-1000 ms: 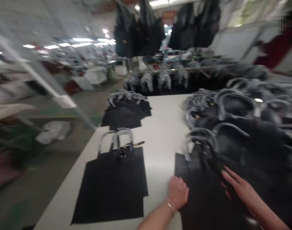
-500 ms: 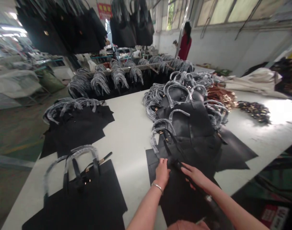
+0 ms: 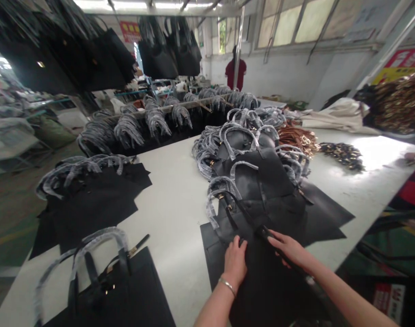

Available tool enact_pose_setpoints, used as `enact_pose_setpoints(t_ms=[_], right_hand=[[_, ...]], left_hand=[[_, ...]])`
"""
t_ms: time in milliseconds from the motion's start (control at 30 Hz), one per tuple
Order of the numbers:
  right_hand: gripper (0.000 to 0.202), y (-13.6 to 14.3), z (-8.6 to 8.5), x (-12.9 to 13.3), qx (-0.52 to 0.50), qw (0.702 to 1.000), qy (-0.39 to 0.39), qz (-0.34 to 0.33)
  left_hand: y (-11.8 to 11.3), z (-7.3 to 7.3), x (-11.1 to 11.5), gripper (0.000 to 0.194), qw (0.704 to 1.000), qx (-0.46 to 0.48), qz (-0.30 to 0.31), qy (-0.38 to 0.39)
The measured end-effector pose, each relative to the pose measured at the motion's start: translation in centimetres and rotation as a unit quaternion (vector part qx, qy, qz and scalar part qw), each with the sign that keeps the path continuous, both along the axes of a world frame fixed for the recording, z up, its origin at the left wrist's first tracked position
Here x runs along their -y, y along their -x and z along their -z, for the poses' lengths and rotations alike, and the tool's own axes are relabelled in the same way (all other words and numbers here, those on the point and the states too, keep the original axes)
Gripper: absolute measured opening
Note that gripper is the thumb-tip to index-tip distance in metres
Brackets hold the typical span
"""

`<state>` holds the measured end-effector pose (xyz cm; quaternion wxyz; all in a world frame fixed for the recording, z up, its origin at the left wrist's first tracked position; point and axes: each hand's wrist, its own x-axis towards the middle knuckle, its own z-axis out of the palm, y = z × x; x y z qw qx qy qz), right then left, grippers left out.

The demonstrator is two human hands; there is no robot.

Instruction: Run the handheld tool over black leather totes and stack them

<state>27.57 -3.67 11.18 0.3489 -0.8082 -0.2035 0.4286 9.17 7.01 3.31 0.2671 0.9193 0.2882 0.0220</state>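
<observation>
Pressure from the left hand (image 3: 236, 261) on the black bag (image 3: 251, 290), near right on the counter (image 3: 173, 200), should stay light and even; the right hand (image 3: 289, 249), closed around a long dark piece (image 3: 300, 271), should hold it low and steady. Whether the left pinches anything, I cannot tell. Two hands, one long piece, one separate bag (image 3: 135, 290) near left; the piled bags (image 3: 243, 181) overlap too much to count.

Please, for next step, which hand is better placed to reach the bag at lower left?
Left, I think: the left hand is nearer to that bag. The right hand is farther and holds a long dark item.
</observation>
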Motion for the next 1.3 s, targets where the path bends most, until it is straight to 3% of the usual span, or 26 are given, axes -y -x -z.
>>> enact_pose_setpoints(t_ms=[200, 333, 467, 600, 767, 967, 1067, 1133, 1200, 1300], right_hand=[[0.058, -0.7, 0.0, -2.9, 0.042, 0.997, -0.047, 0.047], [0.058, -2.2, -0.7, -0.5, 0.019, 0.999, -0.032, 0.027], [0.053, -1.4, -0.4, 1.2, -0.019, 1.000, 0.007, -0.022], [0.052, -0.4, 0.2, -1.0, -0.019, 0.999, 0.016, -0.043], [0.052, -0.9, -0.2, -2.9, -0.013, 0.998, 0.013, -0.065], [0.050, -0.6, -0.1, -2.6, 0.010, 0.997, 0.011, -0.078], [0.053, 0.1, 0.0, -3.6, 0.047, 0.997, -0.015, -0.062], [0.056, 0.5, -0.1, -4.0, 0.061, 0.996, -0.037, -0.055], [0.058, 0.9, -0.3, -3.7, 0.058, 0.995, -0.051, -0.061], [0.061, 1.7, -0.3, -2.7, 0.037, 0.995, -0.057, -0.070]], left_hand=[[0.5, 0.5, 0.5, 0.069, 0.999, -0.015, 0.009, -0.031], [0.7, 0.6, 0.7, 0.071, 0.999, -0.025, 0.009, -0.042], [0.6, 0.6, 0.7, 0.070, 0.998, -0.034, 0.011, -0.049], [0.4, 0.6, 0.7, 0.066, 0.998, -0.043, 0.016, -0.052], [0.3, 1.0, 0.8, 0.066, 0.998, -0.046, 0.016, -0.049], [0.3, 0.6, 0.7, 0.069, 1.000, -0.030, 0.002, -0.008], [-0.3, -0.1, -0.7, 0.057, 0.997, 0.012, -0.004, 0.076], [-1.1, -0.3, -2.4, 0.036, 0.976, 0.078, -0.081, 0.187], [-2.4, 0.0, -4.6, 0.018, 0.924, 0.149, -0.203, 0.288], [-4.8, 0.7, -7.9, 0.025, 0.856, 0.198, -0.316, 0.357]])
